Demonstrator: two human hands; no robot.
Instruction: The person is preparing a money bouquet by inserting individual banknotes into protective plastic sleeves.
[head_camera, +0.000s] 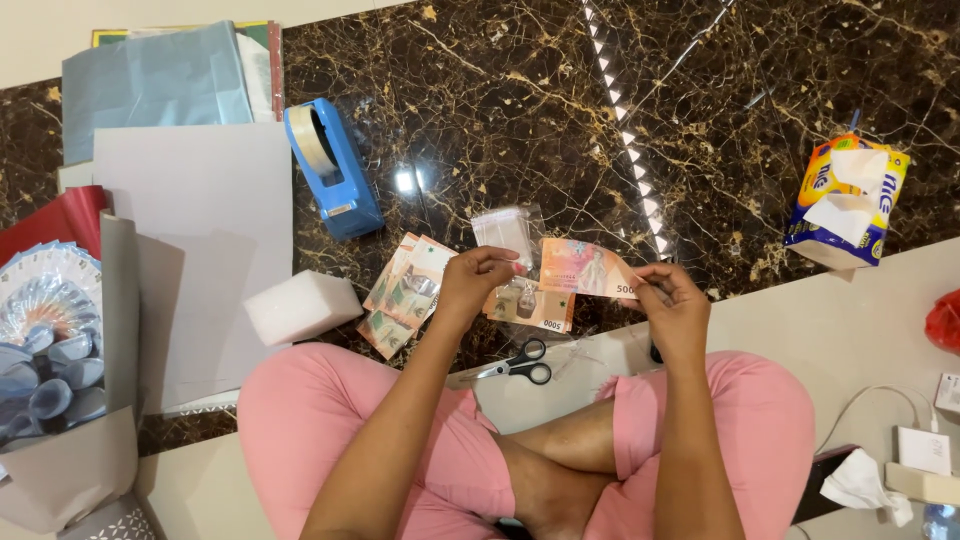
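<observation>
Item: orange banknote (585, 268), which I log pinched at either end between left hand (478, 283) and right hand (672, 305), held flat above the floor. Loose: fanned banknotes (405, 293), small clear sleeves (507, 232), scissors (520, 364). Finished-looking money bouquet (50, 330) lies left. Surface: dark veined marble floor (560, 100); blue tape dispenser (332, 165), foam block (302, 306), grey paper sheets (195, 230), tissue pack (848, 200)

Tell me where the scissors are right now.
In the head view, the scissors lie on the floor just in front of the person's crossed legs, below the banknote held between the left hand and right hand.
</observation>
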